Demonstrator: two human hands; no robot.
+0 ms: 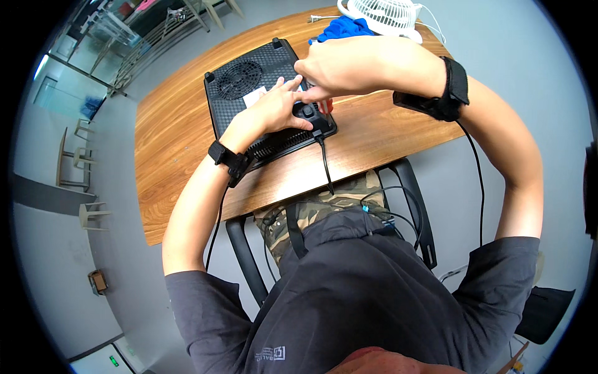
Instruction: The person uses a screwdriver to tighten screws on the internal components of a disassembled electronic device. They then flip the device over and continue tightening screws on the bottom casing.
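Observation:
A black flat appliance (pixel 224 109) with a round fan vent and corner feet lies underside up on the table, perhaps an induction cooktop. My left hand (pixel 271 111) rests on it with fingers spread, the thumb beside a raised black block (pixel 308 113). From the right, my right hand (pixel 339 65) reaches over the appliance, fingers curled and their tips close to the left fingers. What they pinch, if anything, is hidden. A red and white object (pixel 325 106) shows just below the right hand. A white label (pixel 254 96) is partly covered by my left hand.
The wooden table (pixel 180 162) carries a blue cloth (pixel 344 28) and a white fan (pixel 386 14) at its far side. A black cord (pixel 325 163) runs from the appliance over the near edge. Chair armrests (pixel 246 255) flank my lap. Stools (pixel 92 215) stand at the left.

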